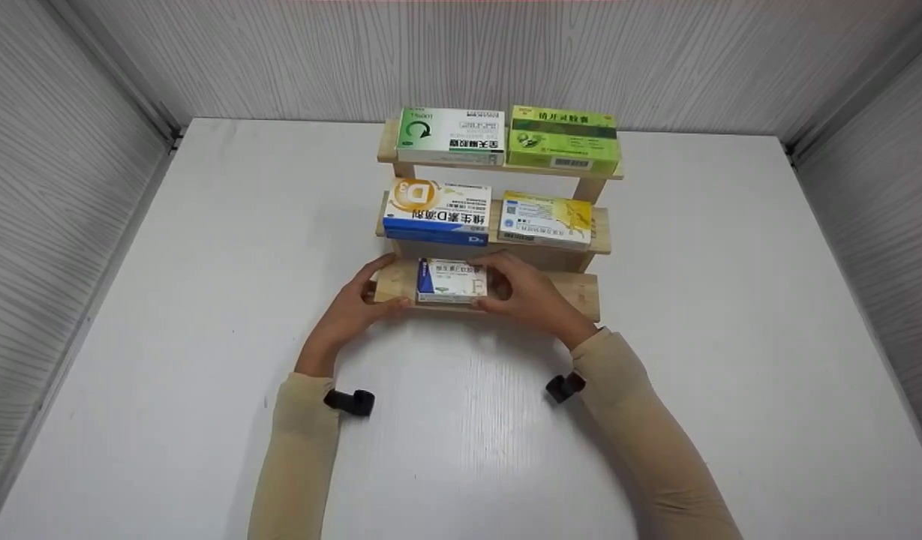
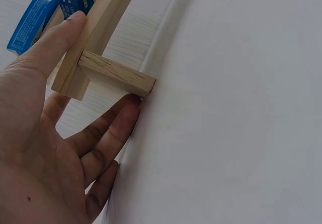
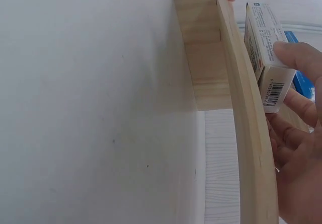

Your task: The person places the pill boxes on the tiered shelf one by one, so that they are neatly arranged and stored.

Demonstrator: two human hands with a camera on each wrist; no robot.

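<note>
A small white medicine box (image 1: 453,282) with a blue stripe lies on the lowest tier of a stepped wooden rack (image 1: 539,289). My right hand (image 1: 532,292) pinches its right end, thumb at the front and fingers behind. In the right wrist view, the right thumb (image 3: 297,58) lies on the box (image 3: 271,40) above its barcode end. My left hand (image 1: 359,300) holds the left end of that same tier. The left wrist view shows the left thumb (image 2: 65,35) along the wooden edge, with the other fingers beside the rack's support block (image 2: 118,73).
On the middle tier lie an orange, white and blue D3 box (image 1: 438,210) and a white and yellow box (image 1: 545,219). The top tier bears a white and green box (image 1: 451,136) and a green box (image 1: 563,140). Beneath is a white table (image 1: 445,450), with grey panels (image 1: 280,60) around it.
</note>
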